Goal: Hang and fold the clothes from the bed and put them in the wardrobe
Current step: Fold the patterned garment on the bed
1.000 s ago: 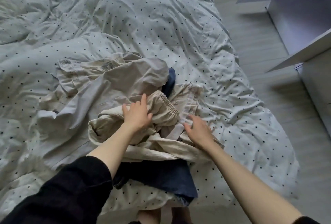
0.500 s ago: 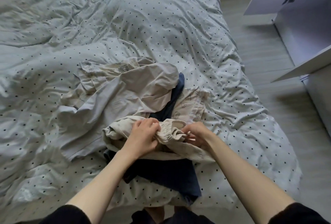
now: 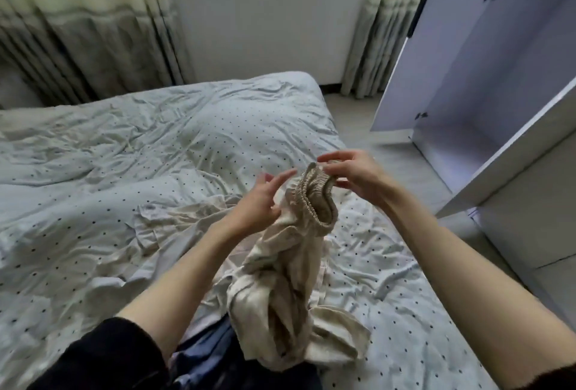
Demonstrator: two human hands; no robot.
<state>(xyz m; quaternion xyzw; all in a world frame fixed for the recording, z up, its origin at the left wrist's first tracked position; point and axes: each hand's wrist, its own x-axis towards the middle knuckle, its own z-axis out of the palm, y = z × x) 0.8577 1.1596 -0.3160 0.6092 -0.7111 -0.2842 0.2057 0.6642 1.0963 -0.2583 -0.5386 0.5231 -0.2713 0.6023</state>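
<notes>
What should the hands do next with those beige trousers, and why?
Probably slide both hands apart along the waistband to stretch it flat. The trousers hang bunched and twisted below it, their end resting on the bed. The left hand and right hand hold the waistband close together, so spreading it should let the legs drop straight for folding.

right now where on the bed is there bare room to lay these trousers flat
Bare duvet lies left of the beige shirt, up to the far edge by the curtains, and a narrower strip lies right of the trousers toward the wardrobe. The near middle is crowded: shirt, hanging trousers, blue garment.
</notes>
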